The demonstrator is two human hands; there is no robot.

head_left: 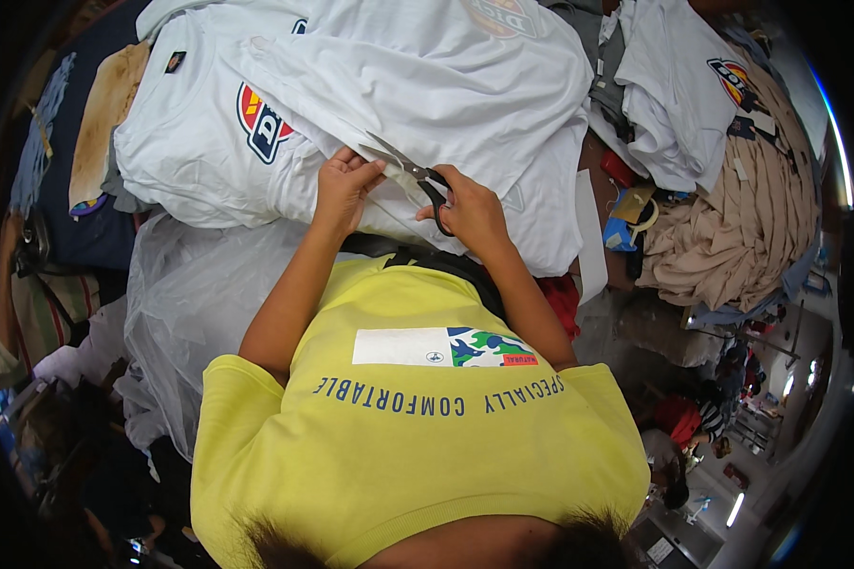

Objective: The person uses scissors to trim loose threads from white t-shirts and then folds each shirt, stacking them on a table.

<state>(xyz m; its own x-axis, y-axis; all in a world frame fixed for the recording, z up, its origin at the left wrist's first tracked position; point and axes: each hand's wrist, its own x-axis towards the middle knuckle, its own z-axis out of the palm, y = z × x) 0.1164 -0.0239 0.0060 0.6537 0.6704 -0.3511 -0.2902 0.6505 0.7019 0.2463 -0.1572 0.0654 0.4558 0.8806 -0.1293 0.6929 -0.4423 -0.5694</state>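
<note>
Toward 12 o'clock, the white shirt (pixel 436 90) lies spread over the table. At its near edge, the left hand (pixel 342 190) has thumb and forefinger together; just what they pinch is too small to tell. The right hand (pixel 472 213), just beside it toward 3 o'clock, has its fingers clamped through the handles of the scissors (pixel 420 174), blades aimed toward 11 o'clock. The step in hand looks like trimming. The next move calls for small, careful snips, blade tips clear of the left fingertips.
</note>
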